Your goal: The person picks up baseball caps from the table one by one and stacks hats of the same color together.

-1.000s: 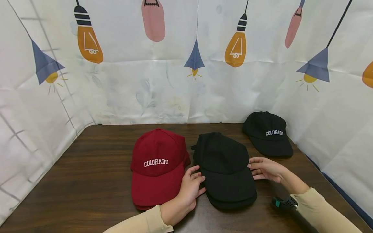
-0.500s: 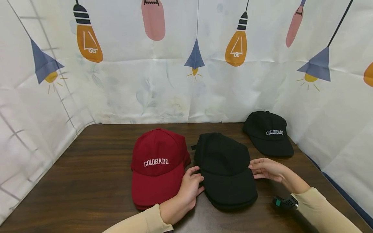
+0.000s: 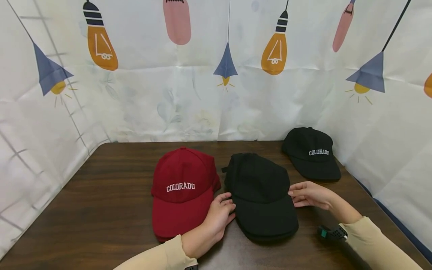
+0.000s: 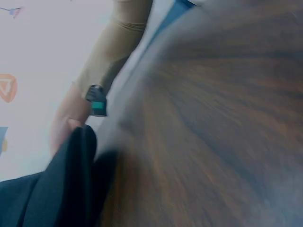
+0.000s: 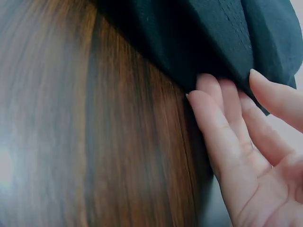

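Note:
Two black caps appear stacked at the middle of the table, the plain black cap (image 3: 266, 202) on top with a second brim edge just showing below. My left hand (image 3: 216, 215) touches its left side with loosely extended fingers. On the opposite side, my right hand (image 3: 312, 195) has its fingertips against the cap's edge. The right wrist view shows those fingers (image 5: 220, 127) nearly straight at the underside of the black fabric (image 5: 208, 42), thumb at its surface. Left of it lies a red cap (image 3: 182, 210) lettered COLORADO, also with a second brim edge beneath. The left wrist view does not show my left fingers.
A third black cap (image 3: 310, 157), lettered COLORADO, lies at the table's back right corner. The dark wooden table (image 3: 84, 210) meets a white patterned cloth (image 3: 189, 101) at the back and sides. A black wristband (image 3: 332, 232) is on my right wrist.
Both hands stay at the sides of the middle black caps. The lower brim edge shows less than a second ago, so the two brims line up more closely. The view has tilted slightly.

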{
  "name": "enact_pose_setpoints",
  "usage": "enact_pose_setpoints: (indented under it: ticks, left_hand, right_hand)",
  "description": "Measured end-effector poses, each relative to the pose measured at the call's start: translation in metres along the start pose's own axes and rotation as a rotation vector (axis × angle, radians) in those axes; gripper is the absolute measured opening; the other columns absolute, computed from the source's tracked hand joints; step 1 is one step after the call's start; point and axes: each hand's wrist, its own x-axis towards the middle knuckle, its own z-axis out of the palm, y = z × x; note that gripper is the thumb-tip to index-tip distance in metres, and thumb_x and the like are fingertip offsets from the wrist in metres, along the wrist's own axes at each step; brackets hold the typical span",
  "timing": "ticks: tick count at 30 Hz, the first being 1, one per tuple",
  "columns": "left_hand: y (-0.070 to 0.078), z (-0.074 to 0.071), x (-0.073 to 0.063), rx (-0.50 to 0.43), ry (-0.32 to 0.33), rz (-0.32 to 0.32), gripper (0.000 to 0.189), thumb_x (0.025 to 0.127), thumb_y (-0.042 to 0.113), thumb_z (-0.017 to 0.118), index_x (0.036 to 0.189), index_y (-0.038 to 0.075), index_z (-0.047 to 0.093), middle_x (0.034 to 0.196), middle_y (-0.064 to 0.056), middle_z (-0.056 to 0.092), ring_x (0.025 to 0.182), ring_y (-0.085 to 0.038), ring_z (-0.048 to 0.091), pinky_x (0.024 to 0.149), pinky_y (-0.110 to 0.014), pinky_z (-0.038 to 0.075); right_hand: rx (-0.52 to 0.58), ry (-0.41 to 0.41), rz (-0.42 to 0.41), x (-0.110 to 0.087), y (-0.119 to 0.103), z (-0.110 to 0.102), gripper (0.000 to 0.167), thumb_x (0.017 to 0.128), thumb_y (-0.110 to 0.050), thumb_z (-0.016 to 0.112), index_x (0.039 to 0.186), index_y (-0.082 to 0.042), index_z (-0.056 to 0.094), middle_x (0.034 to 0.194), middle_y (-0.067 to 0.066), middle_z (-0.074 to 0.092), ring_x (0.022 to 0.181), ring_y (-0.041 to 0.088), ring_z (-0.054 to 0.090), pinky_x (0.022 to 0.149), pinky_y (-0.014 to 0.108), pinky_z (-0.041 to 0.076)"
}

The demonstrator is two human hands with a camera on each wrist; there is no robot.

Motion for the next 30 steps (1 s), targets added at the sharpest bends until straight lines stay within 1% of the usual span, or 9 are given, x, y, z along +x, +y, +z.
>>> enact_pose_setpoints:
  ticks: [5,7,9,12,15,18,22,25,30]
  left_hand:
    - [0.006,-0.006,-0.009,-0.014,-0.058,-0.047,0.059,0.093,-0.004,0.047,0.148,-0.012,0.030,0.145,-0.033,0.037,0.121,-0.035,0.045,0.113,-0.059,0.033]
    - [0.010,-0.010,-0.015,0.001,-0.079,-0.064,0.062,0.092,-0.003,0.047,0.151,-0.011,0.029,0.150,-0.034,0.033,0.126,-0.037,0.044,0.114,-0.060,0.031]
    - [0.016,-0.014,-0.020,0.022,-0.096,-0.071,0.063,0.093,-0.001,0.047,0.152,-0.011,0.028,0.151,-0.032,0.034,0.129,-0.039,0.046,0.115,-0.060,0.030]
    - [0.026,-0.020,-0.026,0.056,-0.118,-0.061,0.064,0.093,0.001,0.047,0.153,-0.009,0.029,0.149,-0.029,0.039,0.128,-0.036,0.053,0.114,-0.059,0.031]
    - [0.035,-0.022,-0.029,0.072,-0.142,-0.043,0.061,0.094,0.001,0.048,0.152,-0.007,0.032,0.146,-0.025,0.045,0.126,-0.033,0.057,0.114,-0.058,0.032]
    - [0.047,-0.023,-0.029,0.083,-0.163,-0.010,0.053,0.100,0.004,0.048,0.150,-0.006,0.036,0.142,-0.022,0.051,0.126,-0.032,0.058,0.114,-0.057,0.033]
    - [0.063,-0.018,-0.024,0.092,-0.172,0.063,0.044,0.105,0.006,0.046,0.147,-0.005,0.043,0.139,-0.022,0.055,0.124,-0.032,0.060,0.115,-0.056,0.034]
    - [0.073,-0.011,-0.012,0.086,-0.165,0.134,0.039,0.105,0.004,0.045,0.143,-0.006,0.048,0.137,-0.023,0.056,0.122,-0.031,0.061,0.114,-0.054,0.036]
    - [0.082,0.005,0.011,0.078,-0.143,0.234,0.035,0.104,0.000,0.047,0.137,-0.007,0.054,0.133,-0.023,0.060,0.119,-0.029,0.063,0.111,-0.049,0.041]
  right_hand:
    - [-0.013,-0.045,-0.046,-0.006,0.000,-0.006,0.036,0.106,-0.008,0.053,0.134,0.015,0.053,0.110,0.007,0.067,0.098,0.018,0.070,0.089,0.036,0.057]
    - [-0.013,-0.083,-0.087,-0.010,-0.003,-0.011,0.039,0.107,-0.006,0.051,0.138,0.017,0.050,0.112,0.009,0.068,0.101,0.019,0.070,0.091,0.036,0.057]
    - [-0.007,-0.120,-0.137,-0.014,-0.007,-0.017,0.036,0.108,-0.004,0.048,0.139,0.013,0.052,0.115,0.011,0.069,0.104,0.020,0.070,0.093,0.036,0.056]
    - [0.007,-0.151,-0.204,-0.022,-0.014,-0.028,0.034,0.109,-0.001,0.044,0.138,-0.001,0.061,0.118,0.011,0.069,0.107,0.021,0.070,0.094,0.036,0.055]
    - [0.005,-0.147,-0.238,-0.029,-0.020,-0.036,0.038,0.109,0.000,0.042,0.136,-0.012,0.066,0.120,0.009,0.069,0.109,0.023,0.070,0.095,0.036,0.054]
    - [-0.011,-0.123,-0.254,-0.036,-0.026,-0.040,0.040,0.109,0.000,0.041,0.136,-0.015,0.066,0.120,0.006,0.070,0.110,0.024,0.069,0.096,0.036,0.054]
    - [-0.112,-0.084,-0.276,-0.046,-0.037,-0.040,0.042,0.109,0.001,0.042,0.137,-0.020,0.065,0.121,0.003,0.069,0.111,0.025,0.069,0.095,0.036,0.055]
    - [-0.238,-0.045,-0.302,-0.056,-0.048,-0.041,0.043,0.108,0.002,0.045,0.137,-0.024,0.064,0.125,0.000,0.068,0.110,0.024,0.069,0.093,0.037,0.056]
    - [-0.387,0.054,-0.360,-0.066,-0.061,-0.042,0.042,0.106,0.003,0.047,0.140,-0.018,0.061,0.130,-0.006,0.066,0.111,0.019,0.068,0.091,0.033,0.056]
